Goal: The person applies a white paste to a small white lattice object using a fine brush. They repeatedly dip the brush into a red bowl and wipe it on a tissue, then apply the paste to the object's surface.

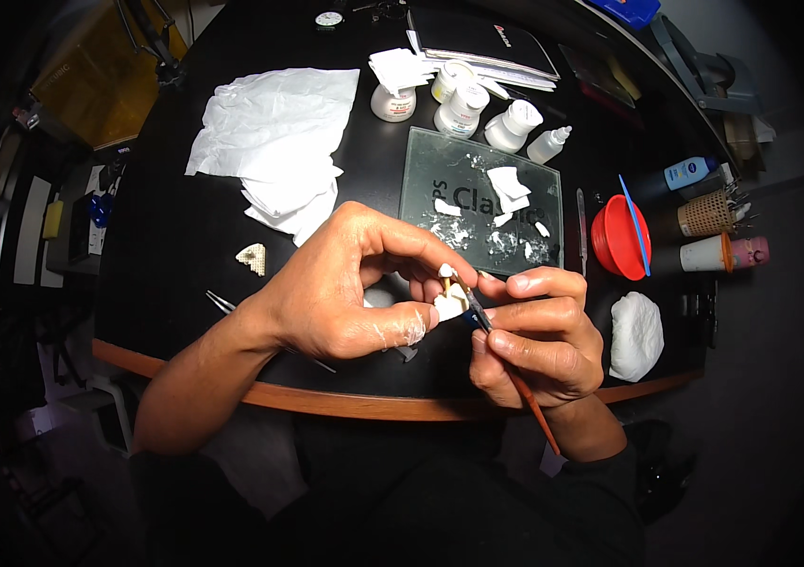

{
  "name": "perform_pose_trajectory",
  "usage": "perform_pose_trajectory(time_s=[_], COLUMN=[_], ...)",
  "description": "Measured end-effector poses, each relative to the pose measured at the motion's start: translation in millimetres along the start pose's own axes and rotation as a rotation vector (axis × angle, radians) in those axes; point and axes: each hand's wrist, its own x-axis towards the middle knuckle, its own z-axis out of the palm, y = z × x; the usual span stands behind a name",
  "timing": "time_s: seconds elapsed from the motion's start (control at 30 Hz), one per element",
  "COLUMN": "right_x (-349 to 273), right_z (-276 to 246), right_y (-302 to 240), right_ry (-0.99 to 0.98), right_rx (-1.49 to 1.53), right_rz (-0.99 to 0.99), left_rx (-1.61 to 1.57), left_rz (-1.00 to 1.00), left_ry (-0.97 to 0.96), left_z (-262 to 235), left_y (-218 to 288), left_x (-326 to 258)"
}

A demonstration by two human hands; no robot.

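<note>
My left hand (350, 283) pinches a small cream dental model piece (451, 302) between thumb and index finger; white residue streaks the thumb. A small white tooth-like piece (446, 271) shows at its top. My right hand (548, 335) grips a slim brush (531, 406) with a red-brown handle and dark ferrule. Its tip meets the model near the white piece; fingers partly hide the contact. Just beyond my hands lies a glass mixing slab (426, 175) with smears of white powder or paste and folded tissue (508, 187) on it.
White jars (461, 111) and a small dropper bottle (548, 145) stand behind the slab. At the right are a red bowl (617, 236) with a blue stick across it and a white lump (636, 335). Paper tissues (274, 128) and tweezers (220, 301) lie left.
</note>
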Motion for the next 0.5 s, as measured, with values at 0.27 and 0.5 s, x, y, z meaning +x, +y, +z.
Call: perform_pose_trajectory(time_s=[0.27, 0.5], right_x=[-0.3, -1.8], right_z=[0.9, -0.9], right_y=[0.1, -0.2], right_ry=[0.006, 0.001], right_rx=[-0.004, -0.007], right_rz=[-0.004, -0.012], left_rx=[0.001, -0.010], left_rz=[-0.007, 0.003], left_ry=[0.009, 0.002], left_z=[0.2, 0.3], left_y=[1.3, -0.1], left_x=[-0.6, -0.1])
